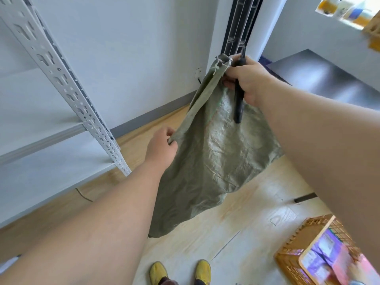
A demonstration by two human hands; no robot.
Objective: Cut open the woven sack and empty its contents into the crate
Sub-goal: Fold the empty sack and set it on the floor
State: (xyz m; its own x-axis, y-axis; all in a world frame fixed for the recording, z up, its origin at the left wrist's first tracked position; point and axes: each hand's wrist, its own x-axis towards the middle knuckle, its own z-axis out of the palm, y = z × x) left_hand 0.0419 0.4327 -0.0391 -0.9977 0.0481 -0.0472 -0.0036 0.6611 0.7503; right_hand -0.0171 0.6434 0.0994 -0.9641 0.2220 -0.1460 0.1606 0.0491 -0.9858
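Note:
A limp green woven sack [213,153] hangs in the air in front of me, flat and slack. My right hand [248,79] grips its stitched top corner together with a black cutter [238,99], which points down over the fabric. My left hand [162,145] pinches the sack's left edge lower down. An orange crate [296,258] stands on the floor at the lower right, holding purple and pink packets [329,256].
A white slotted metal shelf rack [61,83] fills the left side. A grey steel table [329,77] is at the right rear. My yellow shoes [181,272] stand on the pale wooden floor [246,212]. A dark door frame [240,23] rises behind the sack.

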